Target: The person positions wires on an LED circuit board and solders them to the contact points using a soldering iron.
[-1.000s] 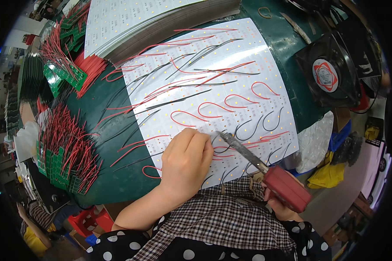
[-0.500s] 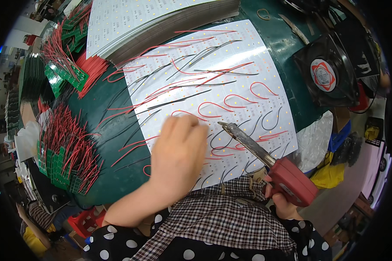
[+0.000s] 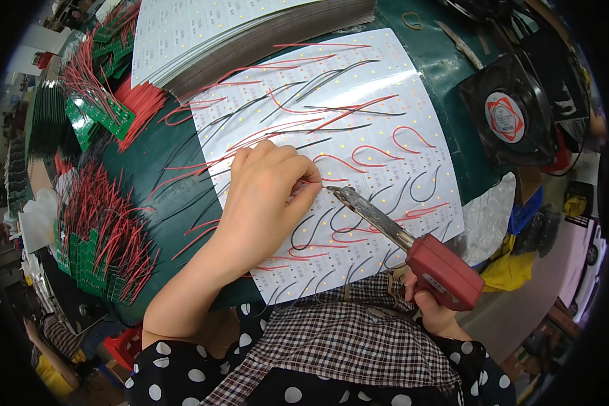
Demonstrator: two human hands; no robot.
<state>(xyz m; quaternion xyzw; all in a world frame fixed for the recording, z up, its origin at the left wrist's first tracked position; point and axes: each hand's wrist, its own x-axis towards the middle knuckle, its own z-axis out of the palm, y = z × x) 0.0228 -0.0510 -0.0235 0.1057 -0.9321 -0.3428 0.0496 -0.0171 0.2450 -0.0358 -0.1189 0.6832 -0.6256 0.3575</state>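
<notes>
My left hand point(image 3: 267, 203) reaches over a white LED circuit-board sheet point(image 3: 379, 61), thumb and forefinger pinched on a thin wire. A bit of red shows inside the pinch; most of that wire is hidden by the fingers. My right hand point(image 3: 432, 311) grips a soldering gun point(image 3: 446, 271) with a red body and a dark, scorched barrel. Its tip lies right by my left fingertips, close to the sheet; whether it touches the wire is too small to tell. Curved red wires point(image 3: 369, 149) and black wires point(image 3: 423, 186) stand in rows on the sheet, with more lying loose across it.
A thick stack of similar sheets point(image 3: 250, 47) sits at the back. Green boards with red wires point(image 3: 105, 237) are heaped at the left. A black fan point(image 3: 504, 118) stands on the right of the green table point(image 3: 446, 101), near a clear plastic bag point(image 3: 484, 223).
My left hand has moved up and its pinch now meets the iron's tip area. The soldering gun has shifted slightly left. The sheet stays nearly in place.
</notes>
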